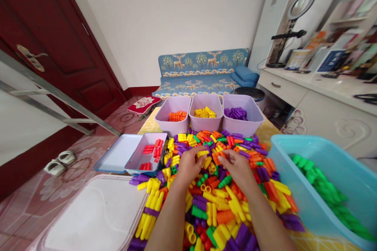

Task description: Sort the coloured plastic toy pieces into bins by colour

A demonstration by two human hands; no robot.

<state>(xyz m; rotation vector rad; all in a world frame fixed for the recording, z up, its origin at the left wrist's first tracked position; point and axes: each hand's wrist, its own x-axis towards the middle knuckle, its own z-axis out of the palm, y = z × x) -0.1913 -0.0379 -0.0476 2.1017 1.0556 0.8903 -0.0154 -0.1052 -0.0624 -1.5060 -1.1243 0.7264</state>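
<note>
A large heap of plastic toy pieces (pixel 226 204) in yellow, orange, purple, green and red lies in front of me, many joined in short tubes. Above the heap's middle, my left hand (pixel 190 164) pinches a yellow plastic piece (pixel 202 153) between thumb and fingers. My right hand (pixel 238 166) is just beside it, its fingertips closed on an orange plastic piece (pixel 216 159) at the heap's surface. Behind the heap stand three lilac bins: one with orange pieces (pixel 177 116), one with yellow pieces (pixel 205 112), one with purple pieces (pixel 235 113).
At right a big turquoise tub (pixel 284 145) holds green pieces (pixel 318 184). On the left are a small box (pixel 135 160) with red pieces, its lid (pixel 116 153), and a large white lid (pixel 94 215). A metal ladder (pixel 61 100) and a blue sofa (pixel 203 70) stand beyond.
</note>
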